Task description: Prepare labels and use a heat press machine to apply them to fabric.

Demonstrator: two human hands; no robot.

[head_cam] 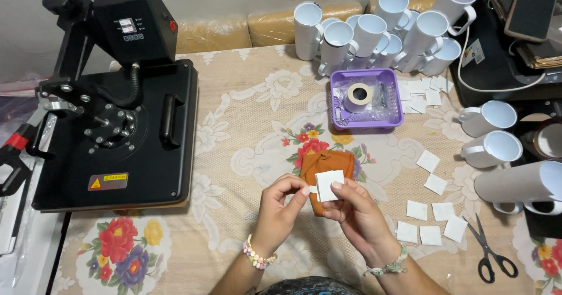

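We take the orange cloth (325, 165) lying on the floral tablecloth (246, 125) as our landmark. Directly on the near side of the cloth, we hold a small white square piece (329, 185) between both hands. Our left hand (280, 204) is narrowed to a pinch on the left edge of the piece, fingertips touching it. Our right hand (357, 213) grips the piece from the right and below, thumb pressed on its face. The piece partly covers the cloth as seen from the head camera.

Beyond the cloth stands a purple tray (396, 118) that holds a roll of tape (357, 95). Beyond the tray we see a cluster of white mugs (374, 34). To the right of the cloth, further white squares (430, 213) lie scattered on the tablecloth, and black-handled scissors (490, 251) lie just beside them, on their far right. More mugs (492, 134) lie on their sides to the right of the cloth. Well to the left of the cloth sits a black heat press (114, 113), closed flat.
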